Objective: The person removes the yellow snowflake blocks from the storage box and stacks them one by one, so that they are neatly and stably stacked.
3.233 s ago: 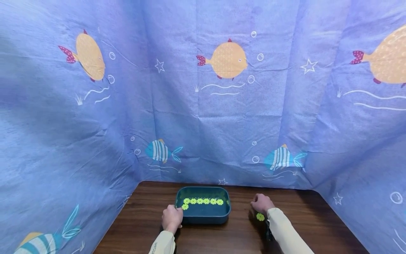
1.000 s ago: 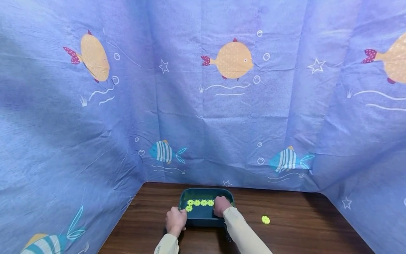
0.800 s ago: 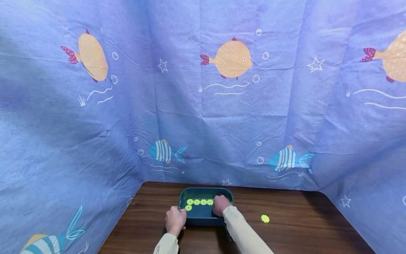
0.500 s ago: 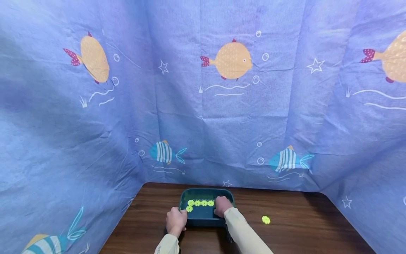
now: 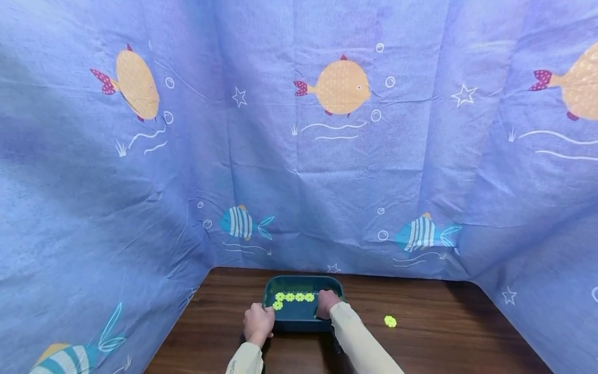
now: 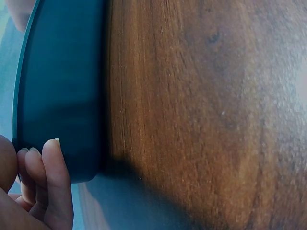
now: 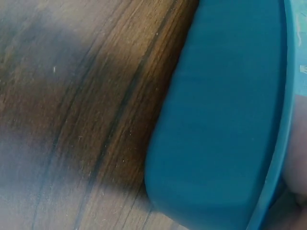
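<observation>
A dark teal plastic box [image 5: 299,326] stands on the wooden table, with several yellow-green flower-shaped pieces [image 5: 299,297] in a row inside and one below the row's left end. My left hand [image 5: 258,321] grips the box's front left corner; in the left wrist view its fingers [image 6: 56,177] press the outer wall, the thumb over the rim. My right hand [image 5: 327,304] is inside the box at its right end, fingers curled down. A sliver of yellow shows at its fingertips, most of that piece hidden. The right wrist view shows the box wall [image 7: 220,120] covering most of this hand.
One more yellow-green flower-shaped piece [image 5: 390,321] lies on the table [image 5: 448,332], right of the box. A blue curtain [image 5: 261,166] printed with fish surrounds the table on the left, back and right.
My right hand has come from the table on the right into the box, and in the last half second has shifted slightly within it. My left hand keeps its grip on the box.
</observation>
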Action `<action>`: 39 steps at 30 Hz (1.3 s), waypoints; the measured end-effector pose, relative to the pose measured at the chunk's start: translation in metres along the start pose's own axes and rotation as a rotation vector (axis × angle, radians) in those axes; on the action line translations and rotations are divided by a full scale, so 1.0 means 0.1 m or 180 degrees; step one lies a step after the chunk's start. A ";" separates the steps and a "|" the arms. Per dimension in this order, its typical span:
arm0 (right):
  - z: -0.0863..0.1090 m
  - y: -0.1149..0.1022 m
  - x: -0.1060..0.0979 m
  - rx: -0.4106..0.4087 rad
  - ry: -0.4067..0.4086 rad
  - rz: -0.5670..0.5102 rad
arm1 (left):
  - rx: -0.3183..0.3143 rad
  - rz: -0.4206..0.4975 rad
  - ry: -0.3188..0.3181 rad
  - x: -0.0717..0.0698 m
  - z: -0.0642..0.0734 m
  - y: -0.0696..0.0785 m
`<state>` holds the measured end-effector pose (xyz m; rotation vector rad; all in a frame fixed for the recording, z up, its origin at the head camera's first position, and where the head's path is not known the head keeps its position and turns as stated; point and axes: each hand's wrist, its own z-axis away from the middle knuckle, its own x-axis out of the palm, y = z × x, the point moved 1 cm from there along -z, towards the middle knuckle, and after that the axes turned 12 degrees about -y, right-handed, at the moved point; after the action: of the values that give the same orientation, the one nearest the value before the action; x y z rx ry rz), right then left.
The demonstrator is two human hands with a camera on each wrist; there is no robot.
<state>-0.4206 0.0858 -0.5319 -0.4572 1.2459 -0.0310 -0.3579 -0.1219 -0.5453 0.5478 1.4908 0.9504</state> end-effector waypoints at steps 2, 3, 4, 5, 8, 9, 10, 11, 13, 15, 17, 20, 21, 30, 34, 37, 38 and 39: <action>0.01 0.00 0.00 -0.0022 -0.0010 0.0009 | -0.0012 -0.0013 -0.0010 -0.01 0.01 0.00; 0.01 0.00 0.01 -0.0041 0.0003 0.0022 | -0.0023 -0.0021 -0.0013 -0.01 0.01 0.00; 0.01 0.00 0.00 -0.0066 0.0011 0.0019 | -0.0039 -0.0028 -0.0019 -0.01 0.01 0.00; 0.02 0.00 0.00 -0.0100 0.0017 -0.0006 | -0.0048 -0.0034 -0.0021 -0.01 0.01 0.00; 0.04 0.00 -0.02 -0.0294 0.0026 -0.0149 | -0.0076 -0.0035 -0.0022 -0.01 0.02 0.00; 0.06 0.00 -0.04 -0.0388 0.0035 -0.0199 | -0.0080 -0.0034 -0.0023 -0.01 0.02 0.00; 0.08 0.00 -0.06 -0.0480 0.0044 -0.0267 | -0.0086 -0.0035 -0.0021 -0.01 0.02 0.00; 0.09 0.00 -0.10 -0.0560 0.0023 -0.0400 | -0.0087 -0.0039 -0.0018 -0.01 0.01 0.00; 0.11 0.03 -0.16 -0.0719 -0.0012 -0.0676 | -0.0094 -0.0045 -0.0023 -0.01 0.01 0.00; 0.12 0.10 -0.23 -0.0819 0.0028 -0.0914 | -0.0100 -0.0041 -0.0031 -0.01 0.01 0.00; 0.12 0.18 -0.30 -0.0808 0.0067 -0.1211 | -0.0104 -0.0031 -0.0038 -0.01 0.02 0.00; 0.14 0.32 -0.42 -0.0751 0.0181 -0.1460 | -0.0108 -0.0031 -0.0046 -0.02 0.04 -0.01; 0.16 0.37 -0.47 -0.0715 0.0212 -0.1555 | -0.0111 -0.0037 -0.0048 -0.02 0.04 -0.01; 0.37 0.91 -0.82 -0.0298 0.0423 -0.1410 | -0.0092 -0.0082 -0.0063 -0.03 0.04 0.00; 0.50 1.11 -0.92 -0.0198 0.0436 -0.1179 | -0.0078 -0.0072 -0.0064 -0.03 0.03 0.01; 0.59 1.25 -0.97 -0.0148 0.0430 -0.1118 | -0.0066 -0.0073 -0.0058 -0.03 0.02 0.01; 0.61 1.30 -0.98 -0.0132 0.0425 -0.1104 | -0.0065 -0.0073 -0.0054 -0.03 0.02 0.01; 0.64 1.34 -1.00 -0.0110 0.0412 -0.1102 | -0.0065 -0.0074 -0.0049 -0.03 0.01 0.01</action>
<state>-0.4248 0.2548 -0.4735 -0.7060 1.2826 -0.3378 -0.3564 -0.1239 -0.5424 0.5211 1.4693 0.9404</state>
